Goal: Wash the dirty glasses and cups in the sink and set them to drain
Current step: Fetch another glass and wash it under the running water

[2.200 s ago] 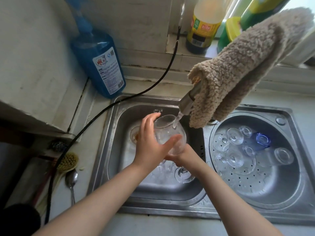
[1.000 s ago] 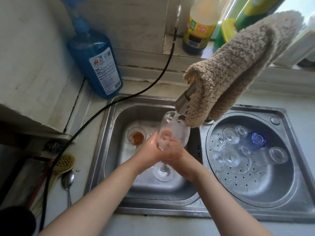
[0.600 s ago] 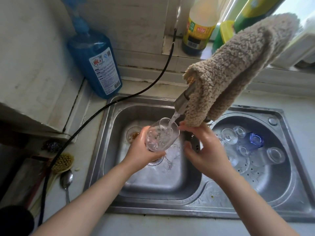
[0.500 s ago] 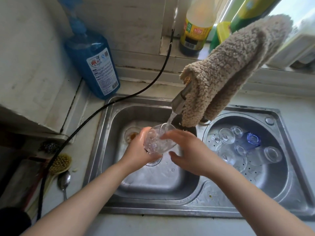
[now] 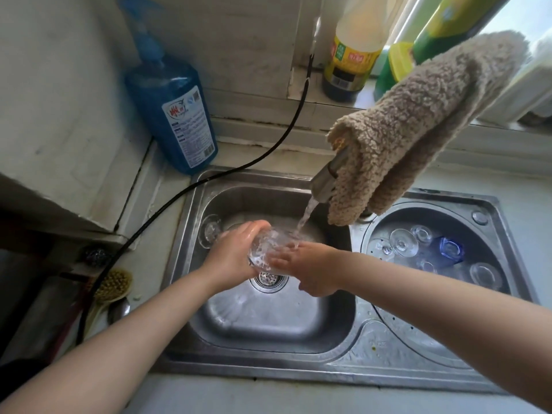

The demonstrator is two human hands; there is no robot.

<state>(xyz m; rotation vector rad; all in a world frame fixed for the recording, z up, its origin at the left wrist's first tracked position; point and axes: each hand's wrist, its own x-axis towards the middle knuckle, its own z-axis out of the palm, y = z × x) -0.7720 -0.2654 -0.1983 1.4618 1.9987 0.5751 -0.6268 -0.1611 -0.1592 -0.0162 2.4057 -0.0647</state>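
a: the wine glass [image 5: 270, 252] is lying nearly on its side over the drain [image 5: 268, 278] of the left basin [image 5: 268, 324], under the tap stream [image 5: 304, 218]. half a second ago its mouth was tipped up to catch the water.

b: and the hands?

a: the left hand [image 5: 231, 258] wraps curled fingers around the bowel end, sorry, the bowl's closed end. the right hand [image 5: 310, 268] has gone from hovering over the rim to sliding its straight fingers [image 5: 280, 258] into the mouth. i'd judge that as rubbing the inside, so this glass is mid-wash, not yet ready to drain.

b: counts?

a: 1 glass in hand. 1 more glass [image 5: 210, 231] leans at the back left of that basin; 1 second ago it showed a brown residue, now i can't tell. in the round draining basin [image 5: 418, 348] i count about 6 pieces upside down: 1 blue cup [image 5: 449, 249] and roughly 5 clear ones [image 5: 403, 242], though overlaps make that uncertain.

b: around the sink?

a: 1 tan cloth [image 5: 418, 121] draped over the tap [image 5: 324, 179], 1 blue soap bottle [image 5: 176, 115], 1 black hose [image 5: 239, 168], 1 yellow-label bottle [image 5: 352, 55] and 1 green bottle [image 5: 442, 28] on the sill, 1 brush [image 5: 115, 285] and 1 spoon [image 5: 119, 309] on the left.
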